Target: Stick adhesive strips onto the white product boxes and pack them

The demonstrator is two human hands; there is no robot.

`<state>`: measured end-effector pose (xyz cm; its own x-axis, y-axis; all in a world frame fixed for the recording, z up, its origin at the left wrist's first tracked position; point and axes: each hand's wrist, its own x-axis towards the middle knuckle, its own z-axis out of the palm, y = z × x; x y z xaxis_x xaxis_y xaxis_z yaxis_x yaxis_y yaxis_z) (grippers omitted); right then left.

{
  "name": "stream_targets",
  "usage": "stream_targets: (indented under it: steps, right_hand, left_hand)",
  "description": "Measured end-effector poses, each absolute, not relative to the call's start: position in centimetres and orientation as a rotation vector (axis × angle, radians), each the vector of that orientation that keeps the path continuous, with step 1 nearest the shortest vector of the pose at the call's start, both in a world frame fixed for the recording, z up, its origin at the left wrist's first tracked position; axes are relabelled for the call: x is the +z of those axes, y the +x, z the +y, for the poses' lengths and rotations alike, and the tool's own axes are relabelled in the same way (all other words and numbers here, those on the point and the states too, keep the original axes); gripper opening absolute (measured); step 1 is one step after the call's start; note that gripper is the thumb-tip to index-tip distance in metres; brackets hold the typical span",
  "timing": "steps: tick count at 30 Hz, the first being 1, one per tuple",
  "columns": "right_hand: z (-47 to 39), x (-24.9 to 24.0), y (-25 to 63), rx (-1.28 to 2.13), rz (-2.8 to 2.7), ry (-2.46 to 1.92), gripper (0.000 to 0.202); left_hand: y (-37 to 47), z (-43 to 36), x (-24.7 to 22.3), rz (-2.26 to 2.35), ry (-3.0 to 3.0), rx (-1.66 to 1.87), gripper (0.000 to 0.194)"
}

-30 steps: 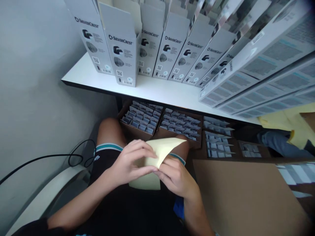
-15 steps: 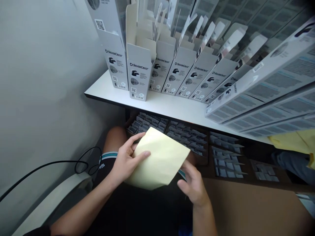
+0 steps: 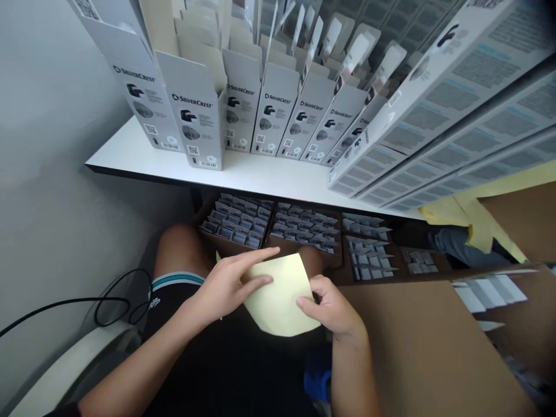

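A pale yellow sheet [image 3: 284,292] is held over my lap, curved along its lower side. My left hand [image 3: 230,284] grips its left part, thumb on the front face and fingers behind or along the upper edge. At the right edge, my right hand [image 3: 332,307] pinches the sheet between thumb and curled fingers. Beyond the hands, upright grey SilverCrest boxes [image 3: 193,124] with raised flaps stand in a row on a white shelf [image 3: 260,176].
Cartons filled with small grey boxes [image 3: 241,217] sit below the shelf. A large brown cardboard surface [image 3: 425,347] lies at right, yellow sheets [image 3: 447,211] beyond it. A black cable [image 3: 65,302] runs along the left, near a wall.
My right hand has closed on the sheet's right edge, and the sheet is now more curved. My left hand lies further over it. The view has shifted right, showing more cardboard.
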<state>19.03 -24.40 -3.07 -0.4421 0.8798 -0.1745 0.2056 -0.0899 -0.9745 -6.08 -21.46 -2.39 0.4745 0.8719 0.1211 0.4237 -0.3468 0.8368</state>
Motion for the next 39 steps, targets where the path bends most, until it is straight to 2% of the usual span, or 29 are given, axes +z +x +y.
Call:
stream_targets:
  steps: [2, 4, 6, 11, 19, 27, 39]
  right_hand:
    - [-24.5, -3.6, 18.7, 1.690, -1.544, -1.177, 0.026]
    - [-24.5, -4.1, 18.4, 1.813, -1.442, -1.154, 0.028]
    - [-24.5, -4.3, 18.1, 1.866, -1.388, -1.156, 0.031]
    - [-24.4, -3.7, 17.4, 1.701, -1.518, -1.195, 0.031]
    - [-24.7, -2.0, 16.9, 1.476, -1.862, -1.151, 0.040]
    - [-25.1, -1.8, 16.3, 1.231, -2.077, -1.230, 0.043]
    - [-25.1, -2.0, 15.8, 1.083, -2.102, -1.337, 0.046]
  left_hand:
    - [-5.7, -21.8, -2.8, 1.043, 1.953, 0.784, 0.035]
    - [-5.4, -22.2, -3.1, 1.023, 1.954, 0.870, 0.017]
    - [-5.0, -22.8, -3.4, 1.073, 2.009, 1.024, 0.008]
    - [-4.3, -24.3, -3.4, 1.133, 2.237, 1.243, 0.012]
    - [-4.2, -24.8, -3.0, 1.103, 2.271, 1.128, 0.017]
    - [-4.9, -24.5, -2.7, 1.011, 2.182, 0.977, 0.008]
    - [-4.1, -25.0, -3.9, 1.140, 2.252, 1.086, 0.010]
